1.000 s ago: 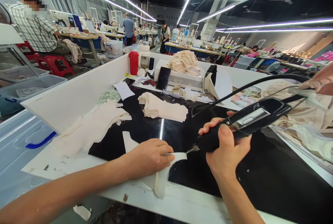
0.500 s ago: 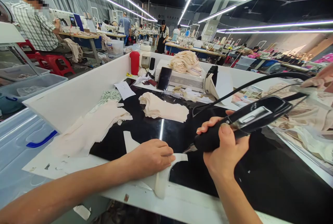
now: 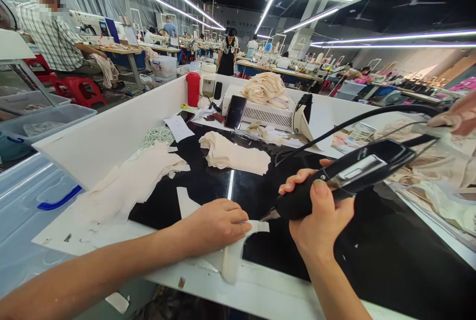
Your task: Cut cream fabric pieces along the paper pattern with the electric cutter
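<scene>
My right hand (image 3: 320, 218) is wrapped round a black corded hand tool (image 3: 345, 175). Its metal tip touches a small white fabric piece (image 3: 256, 227) on the glossy black worktop (image 3: 379, 255). My left hand (image 3: 215, 223) lies on that piece with the fingers curled and presses it down near the front edge. Light strips of the same material hang over the table's front edge below my left hand. A stack of cream fabric pieces (image 3: 234, 154) lies further back on the black top.
More cream fabric (image 3: 130, 181) lies at the left beside a white side wall (image 3: 107, 131). A phone (image 3: 235, 111), a red cup (image 3: 192, 89) and a white device (image 3: 260, 111) stand at the back. Another person's hand (image 3: 455, 114) reaches in at right. Other workers sit at sewing tables behind.
The tool in my right hand has slid a little to the left along the white piece. My left hand has stayed in place.
</scene>
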`<state>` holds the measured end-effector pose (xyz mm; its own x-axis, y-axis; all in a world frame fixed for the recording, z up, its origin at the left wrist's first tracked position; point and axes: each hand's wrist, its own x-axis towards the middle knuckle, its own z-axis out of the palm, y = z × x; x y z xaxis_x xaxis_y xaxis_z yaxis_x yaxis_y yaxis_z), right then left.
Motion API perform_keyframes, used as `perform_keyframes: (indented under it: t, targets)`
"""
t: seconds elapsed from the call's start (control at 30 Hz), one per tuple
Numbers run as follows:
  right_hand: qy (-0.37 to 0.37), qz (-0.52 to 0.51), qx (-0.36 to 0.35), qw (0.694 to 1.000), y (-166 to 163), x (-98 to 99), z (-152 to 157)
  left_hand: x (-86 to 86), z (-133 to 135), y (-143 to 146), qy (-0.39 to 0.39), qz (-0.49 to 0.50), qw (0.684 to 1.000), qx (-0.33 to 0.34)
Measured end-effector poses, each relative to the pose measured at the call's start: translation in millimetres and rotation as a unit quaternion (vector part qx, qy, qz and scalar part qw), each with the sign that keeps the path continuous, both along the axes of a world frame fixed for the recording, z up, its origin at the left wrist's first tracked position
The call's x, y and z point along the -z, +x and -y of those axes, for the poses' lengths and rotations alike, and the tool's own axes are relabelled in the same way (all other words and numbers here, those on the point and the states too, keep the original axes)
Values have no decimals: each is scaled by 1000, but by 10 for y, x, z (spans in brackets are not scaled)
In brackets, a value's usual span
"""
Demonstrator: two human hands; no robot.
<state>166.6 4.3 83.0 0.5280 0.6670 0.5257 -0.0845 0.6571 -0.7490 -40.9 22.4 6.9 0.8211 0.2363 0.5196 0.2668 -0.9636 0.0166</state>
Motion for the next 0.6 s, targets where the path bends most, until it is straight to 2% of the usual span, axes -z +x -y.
perform_keyframes:
  t: [0.37,0.6]
  targets:
    - [2,1,34,999,123,54,26,4,-28,-10,16,30,999,13]
    - [0,10,34,999,110,60,23,-193,-30,19,-54,25,998,34]
